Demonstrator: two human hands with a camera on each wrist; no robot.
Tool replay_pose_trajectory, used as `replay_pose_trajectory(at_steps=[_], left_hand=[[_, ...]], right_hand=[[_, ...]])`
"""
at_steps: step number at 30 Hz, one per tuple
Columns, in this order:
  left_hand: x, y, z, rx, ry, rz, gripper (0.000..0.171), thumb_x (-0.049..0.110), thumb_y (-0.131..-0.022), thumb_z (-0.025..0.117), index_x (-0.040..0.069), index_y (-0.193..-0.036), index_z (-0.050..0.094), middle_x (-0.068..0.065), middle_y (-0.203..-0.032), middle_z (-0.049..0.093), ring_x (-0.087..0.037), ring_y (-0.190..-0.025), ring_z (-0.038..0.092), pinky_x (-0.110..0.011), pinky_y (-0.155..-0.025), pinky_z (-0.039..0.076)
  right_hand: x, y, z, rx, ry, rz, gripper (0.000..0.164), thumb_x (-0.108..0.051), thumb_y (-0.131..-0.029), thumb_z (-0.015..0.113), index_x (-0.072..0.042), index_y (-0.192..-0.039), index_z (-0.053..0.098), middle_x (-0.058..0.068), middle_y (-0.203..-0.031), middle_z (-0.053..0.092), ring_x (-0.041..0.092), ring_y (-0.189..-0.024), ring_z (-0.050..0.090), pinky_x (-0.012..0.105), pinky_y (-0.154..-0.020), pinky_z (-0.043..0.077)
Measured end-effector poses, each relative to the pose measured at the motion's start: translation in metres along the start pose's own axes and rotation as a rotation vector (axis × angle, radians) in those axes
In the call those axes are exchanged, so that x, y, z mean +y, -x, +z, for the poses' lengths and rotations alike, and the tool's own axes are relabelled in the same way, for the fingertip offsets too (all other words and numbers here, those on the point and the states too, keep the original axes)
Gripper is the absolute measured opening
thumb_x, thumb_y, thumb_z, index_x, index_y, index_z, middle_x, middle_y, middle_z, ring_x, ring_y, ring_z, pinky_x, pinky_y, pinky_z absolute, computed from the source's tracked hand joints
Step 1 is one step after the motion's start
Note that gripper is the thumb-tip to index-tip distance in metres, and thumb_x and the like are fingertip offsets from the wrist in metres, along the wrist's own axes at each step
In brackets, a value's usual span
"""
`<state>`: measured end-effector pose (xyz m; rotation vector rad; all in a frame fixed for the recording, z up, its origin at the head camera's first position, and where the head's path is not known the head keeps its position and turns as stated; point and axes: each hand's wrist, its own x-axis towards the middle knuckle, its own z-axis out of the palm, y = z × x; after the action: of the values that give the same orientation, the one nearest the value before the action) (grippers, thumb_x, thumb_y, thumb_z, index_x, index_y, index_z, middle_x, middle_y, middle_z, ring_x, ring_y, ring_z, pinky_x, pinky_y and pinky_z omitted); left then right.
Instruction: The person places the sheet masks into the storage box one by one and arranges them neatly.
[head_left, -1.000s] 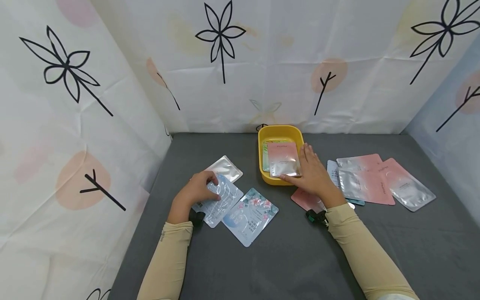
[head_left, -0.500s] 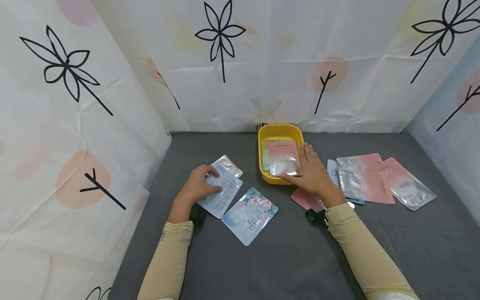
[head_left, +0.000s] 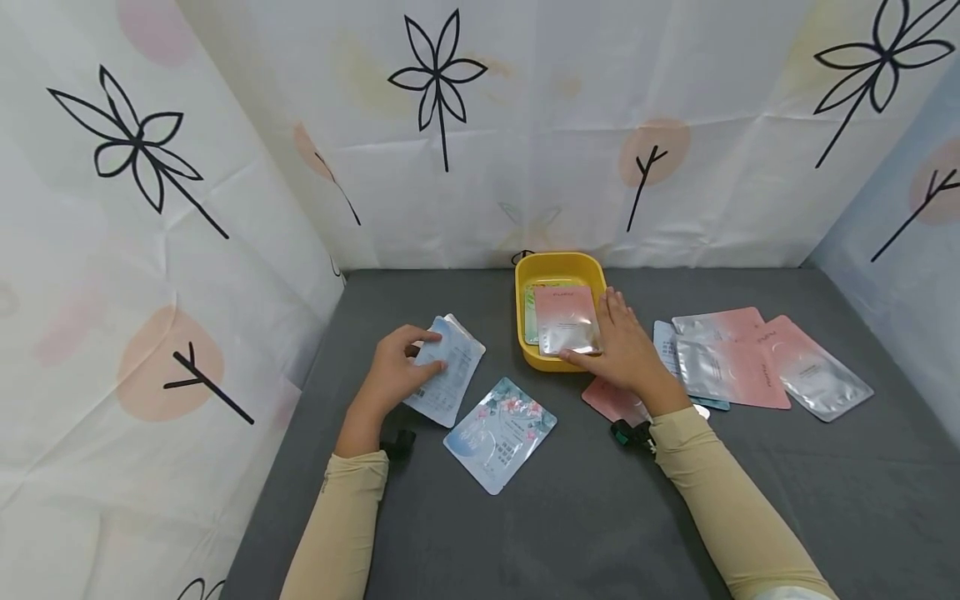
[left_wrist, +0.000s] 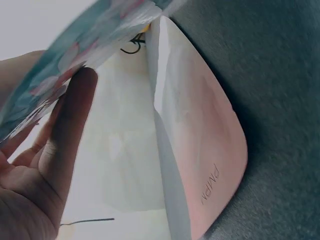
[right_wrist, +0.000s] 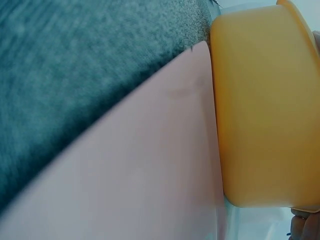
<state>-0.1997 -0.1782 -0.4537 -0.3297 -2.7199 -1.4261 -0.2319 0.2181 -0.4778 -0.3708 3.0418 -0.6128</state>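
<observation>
My left hand [head_left: 399, 367] pinches a light blue face mask sachet [head_left: 453, 371] between thumb and fingers, its printed back facing up. From the left wrist view, its floral front [left_wrist: 70, 47] is raised over a pink and silver sachet [left_wrist: 207, 145] marked PMPN on the table. Spread along the yellow basket [head_left: 542, 362] at its right side, my right hand [head_left: 628, 354] rests with straight fingers, the thumb at the front rim. A pink sachet [head_left: 567, 312] lies in the basket on top of a green one [head_left: 531, 317]. In the right wrist view, the basket's side [right_wrist: 265, 110] fills the right.
A blue floral sachet [head_left: 501, 435] lies on the grey table between the hands. Several pink and silver sachets [head_left: 723, 367] overlap at the right, with a blue one [head_left: 663, 342] beneath. Another pink sachet [head_left: 615, 398] lies partly under my right wrist. Patterned cloth walls stand around the table.
My left hand has turned the light blue sachet and moved it up, so it now covers most of the silver sachet behind. The right hand stays at the basket.
</observation>
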Motion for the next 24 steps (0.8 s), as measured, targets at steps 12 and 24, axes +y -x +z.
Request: replay_pose_trajectory(at_steps=[12,24], left_hand=[[0.025,-0.009,0.013,0.138,0.205,0.124,0.043,0.0,-0.087,0.086,0.002,-0.128,0.075,-0.015,-0.119,0.067,-0.033,-0.097,0.077,-0.026,-0.072,0.064],[0.052,-0.025,0.042,0.163,0.292,0.164,0.044,0.001,-0.088,0.085,0.005,-0.131,0.074,-0.012,-0.122,0.066,-0.031,-0.098,0.076,-0.032,-0.079,0.066]], right_hand=[[0.0,0.0,0.0,0.002,0.002,-0.001,0.133,-0.086,-0.088,0.057,0.006,-0.168,0.002,0.024,-0.178,-0.005,0.04,-0.166,-0.004,0.06,-0.133,0.007],[-0.001,0.0,0.001,0.002,-0.006,0.01,0.134,-0.087,-0.087,0.057,0.005,-0.168,0.001,0.023,-0.178,-0.006,0.041,-0.166,-0.004,0.06,-0.133,0.007]])
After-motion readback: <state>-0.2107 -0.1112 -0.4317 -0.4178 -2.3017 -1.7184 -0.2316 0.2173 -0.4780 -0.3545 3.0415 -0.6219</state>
